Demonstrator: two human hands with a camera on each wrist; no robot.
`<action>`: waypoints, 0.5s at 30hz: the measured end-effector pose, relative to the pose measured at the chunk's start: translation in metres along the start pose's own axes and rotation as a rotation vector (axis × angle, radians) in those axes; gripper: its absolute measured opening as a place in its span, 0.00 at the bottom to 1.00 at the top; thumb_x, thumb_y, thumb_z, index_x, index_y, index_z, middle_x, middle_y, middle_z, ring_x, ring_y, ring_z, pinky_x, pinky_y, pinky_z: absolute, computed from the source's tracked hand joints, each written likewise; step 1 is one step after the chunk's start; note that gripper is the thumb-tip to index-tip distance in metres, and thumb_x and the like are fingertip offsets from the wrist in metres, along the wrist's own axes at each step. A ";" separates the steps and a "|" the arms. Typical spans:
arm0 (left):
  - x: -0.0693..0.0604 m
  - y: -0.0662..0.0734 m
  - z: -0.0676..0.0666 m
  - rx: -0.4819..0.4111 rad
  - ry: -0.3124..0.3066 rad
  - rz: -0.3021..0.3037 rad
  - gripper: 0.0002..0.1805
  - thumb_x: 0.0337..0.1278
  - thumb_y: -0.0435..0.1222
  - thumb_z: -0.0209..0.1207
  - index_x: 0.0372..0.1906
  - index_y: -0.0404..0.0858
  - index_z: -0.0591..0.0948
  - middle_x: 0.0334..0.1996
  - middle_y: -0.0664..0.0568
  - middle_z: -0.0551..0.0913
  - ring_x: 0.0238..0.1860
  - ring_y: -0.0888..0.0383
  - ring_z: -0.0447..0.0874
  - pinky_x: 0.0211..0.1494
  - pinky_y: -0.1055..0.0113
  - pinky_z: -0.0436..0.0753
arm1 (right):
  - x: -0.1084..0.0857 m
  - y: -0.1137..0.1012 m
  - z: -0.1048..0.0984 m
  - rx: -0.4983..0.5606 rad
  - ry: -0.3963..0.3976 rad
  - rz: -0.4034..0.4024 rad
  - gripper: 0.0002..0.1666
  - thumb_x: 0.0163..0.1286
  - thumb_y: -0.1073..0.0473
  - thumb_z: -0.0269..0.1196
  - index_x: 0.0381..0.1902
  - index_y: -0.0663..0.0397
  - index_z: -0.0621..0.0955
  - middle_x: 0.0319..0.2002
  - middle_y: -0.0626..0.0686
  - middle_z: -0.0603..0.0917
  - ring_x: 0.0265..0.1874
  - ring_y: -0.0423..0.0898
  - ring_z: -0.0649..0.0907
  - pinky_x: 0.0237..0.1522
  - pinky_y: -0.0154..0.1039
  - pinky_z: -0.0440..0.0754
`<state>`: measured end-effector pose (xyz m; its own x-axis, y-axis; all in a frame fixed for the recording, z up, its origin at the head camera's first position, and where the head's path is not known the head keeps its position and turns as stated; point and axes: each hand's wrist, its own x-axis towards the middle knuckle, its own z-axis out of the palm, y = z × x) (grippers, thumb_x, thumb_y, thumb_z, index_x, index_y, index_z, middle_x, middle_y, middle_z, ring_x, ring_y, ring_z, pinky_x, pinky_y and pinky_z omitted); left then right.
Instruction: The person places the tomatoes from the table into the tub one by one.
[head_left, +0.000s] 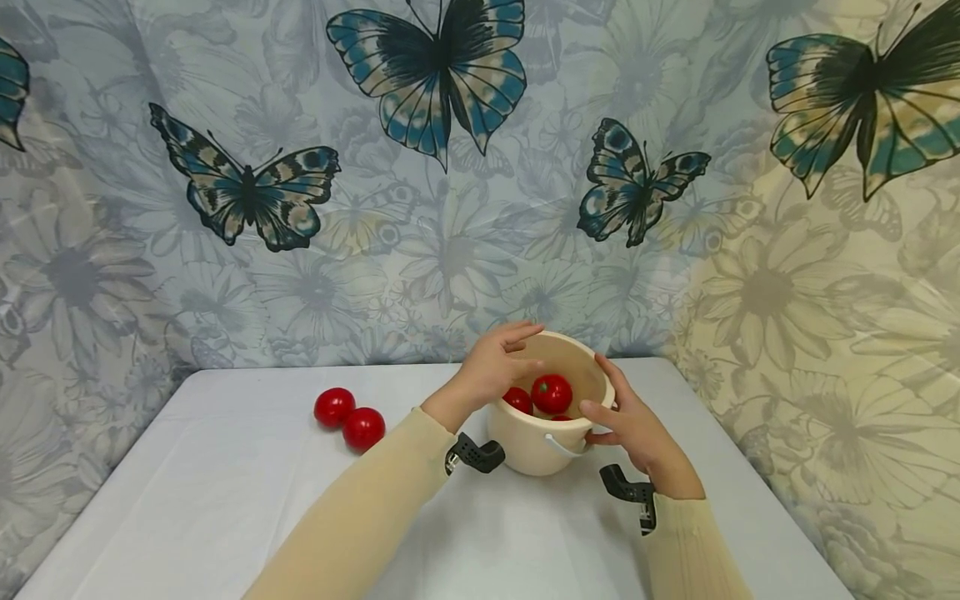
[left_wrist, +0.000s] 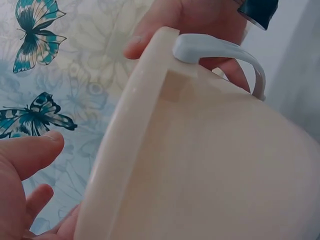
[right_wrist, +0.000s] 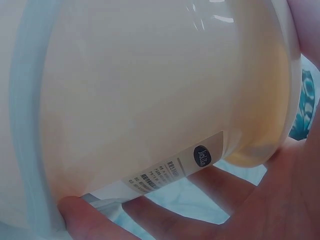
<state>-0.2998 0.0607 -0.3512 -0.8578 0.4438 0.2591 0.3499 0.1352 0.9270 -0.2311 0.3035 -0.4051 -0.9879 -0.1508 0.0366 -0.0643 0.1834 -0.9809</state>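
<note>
A cream bucket (head_left: 536, 446) with a pale grey handle (head_left: 562, 447) stands tilted on the white table. Inside it lie red tomatoes (head_left: 551, 394); three show, one only as a sliver by the near rim. My right hand (head_left: 637, 425) grips the bucket's right side, thumb at the near rim and fingers around the wall. At the left rim is my left hand (head_left: 491, 367), its fingers extended over the opening and holding nothing. The left wrist view shows parts of this hand (left_wrist: 22, 170) by the rim. A printed label (right_wrist: 182, 165) on the bucket appears in the right wrist view.
Two more red tomatoes, one farther back (head_left: 334, 407) and one nearer (head_left: 363, 429), lie together on the table (head_left: 187, 500) left of the bucket. A butterfly-print cloth (head_left: 450, 250) hangs behind the table's back edge and along both sides.
</note>
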 end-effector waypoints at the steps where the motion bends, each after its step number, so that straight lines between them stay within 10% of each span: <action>1: 0.000 0.000 0.000 0.035 0.000 0.009 0.29 0.58 0.32 0.68 0.66 0.46 0.79 0.71 0.54 0.67 0.65 0.48 0.72 0.58 0.62 0.80 | 0.000 -0.001 0.000 0.002 -0.001 -0.001 0.54 0.71 0.51 0.64 0.81 0.35 0.43 0.76 0.64 0.45 0.65 0.73 0.64 0.45 0.65 0.82; 15: -0.005 0.000 -0.001 0.059 0.031 0.001 0.28 0.58 0.35 0.69 0.65 0.48 0.80 0.71 0.57 0.67 0.65 0.51 0.72 0.57 0.63 0.80 | -0.001 -0.002 0.001 0.012 0.001 0.005 0.54 0.70 0.51 0.65 0.81 0.35 0.43 0.77 0.63 0.43 0.67 0.72 0.62 0.46 0.66 0.81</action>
<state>-0.2958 0.0575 -0.3525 -0.8684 0.4162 0.2695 0.3717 0.1866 0.9094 -0.2302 0.3023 -0.4038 -0.9884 -0.1486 0.0320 -0.0578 0.1721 -0.9834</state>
